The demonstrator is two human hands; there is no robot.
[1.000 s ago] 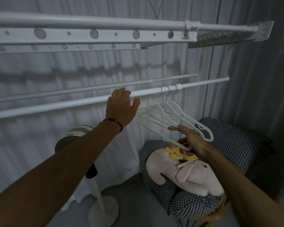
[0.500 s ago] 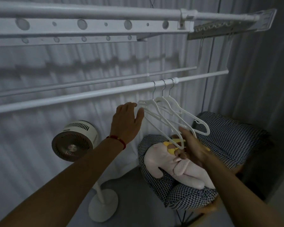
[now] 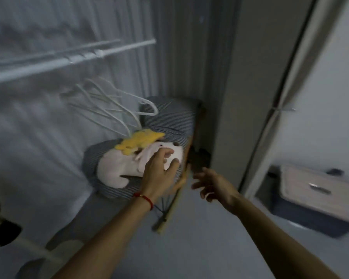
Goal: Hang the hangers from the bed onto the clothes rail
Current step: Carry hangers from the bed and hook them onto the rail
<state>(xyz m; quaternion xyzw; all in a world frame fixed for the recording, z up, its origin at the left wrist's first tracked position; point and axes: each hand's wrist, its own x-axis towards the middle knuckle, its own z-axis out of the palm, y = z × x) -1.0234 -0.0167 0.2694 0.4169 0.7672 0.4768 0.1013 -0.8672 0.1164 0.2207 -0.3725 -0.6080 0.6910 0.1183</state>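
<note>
- Hands first: our left hand (image 3: pixel 159 170) and right hand (image 3: pixel 212 184) both hang empty, fingers loosely spread, below the clothes rail (image 3: pixel 73 60).
- Just under the left hand lies a plush toy (image 3: pixel 125 168) on a checked chair (image 3: pixel 165 117).
- Beyond, up-left of our fingers, white hangers (image 3: pixel 113 103) dangle from the rail; the left hand is nearer.
- No bed in view; we judge that more hangers lie elsewhere.

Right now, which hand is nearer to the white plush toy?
Left. The left hand overlaps the white plush toy; the right hand hangs apart, to its right.
</note>
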